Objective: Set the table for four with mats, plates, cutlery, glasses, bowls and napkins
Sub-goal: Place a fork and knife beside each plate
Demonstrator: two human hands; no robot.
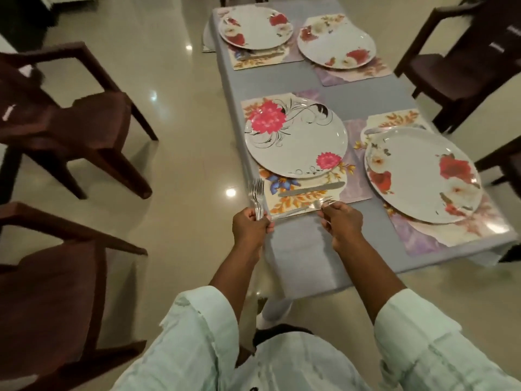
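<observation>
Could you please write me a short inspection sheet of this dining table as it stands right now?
Surface: table under a grey cloth.
Job's things: four mats, each with a plate; near-left plate; knife on the near-left mat; no glasses, bowls or napkins seen.
Clutter: nothing seen.
Grippers: left hand grips a bunch of forks; right hand pinches a single fork over the near-left mat.
Cables: nothing seen.
Surroundings: dark chairs on both sides, glossy tiled floor.

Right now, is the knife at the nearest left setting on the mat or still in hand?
On the mat. The knife lies flat on the floral mat just below the pink-flower plate; neither hand touches it.
</observation>
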